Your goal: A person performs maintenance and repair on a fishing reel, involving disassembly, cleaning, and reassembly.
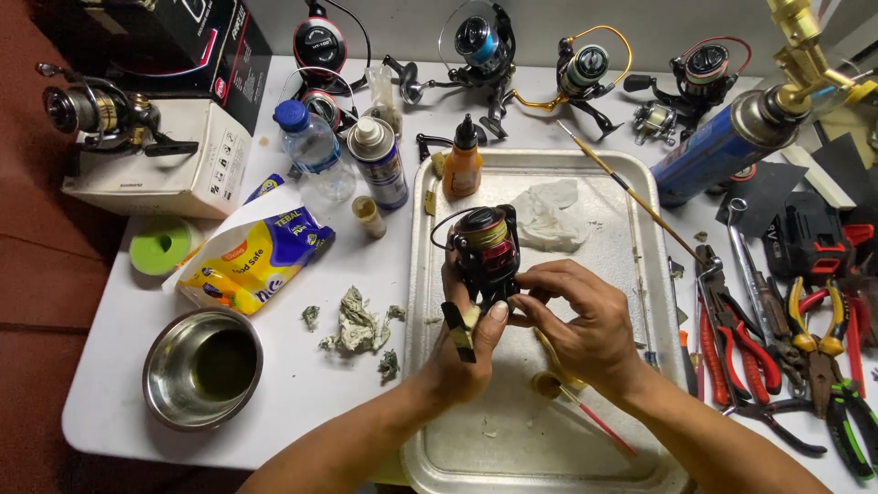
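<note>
Holding our black-and-red spinning reel with yellow-lined spool (pixel 485 252) over the metal tray's (pixel 631 453) middle, our left hand (pixel 462 352) grips its foot; right hand (pixel 576 320) pinches its side; reassembly appears unfinished.

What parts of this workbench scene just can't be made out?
Head view only:
- Lower body of the fishing reel: hidden by the left hand and right hand.
- Small brush: its head is hidden under the right hand.
- Gas torch: nozzle cut off by the top edge.
- Pliers: cut off by the right edge.
</note>
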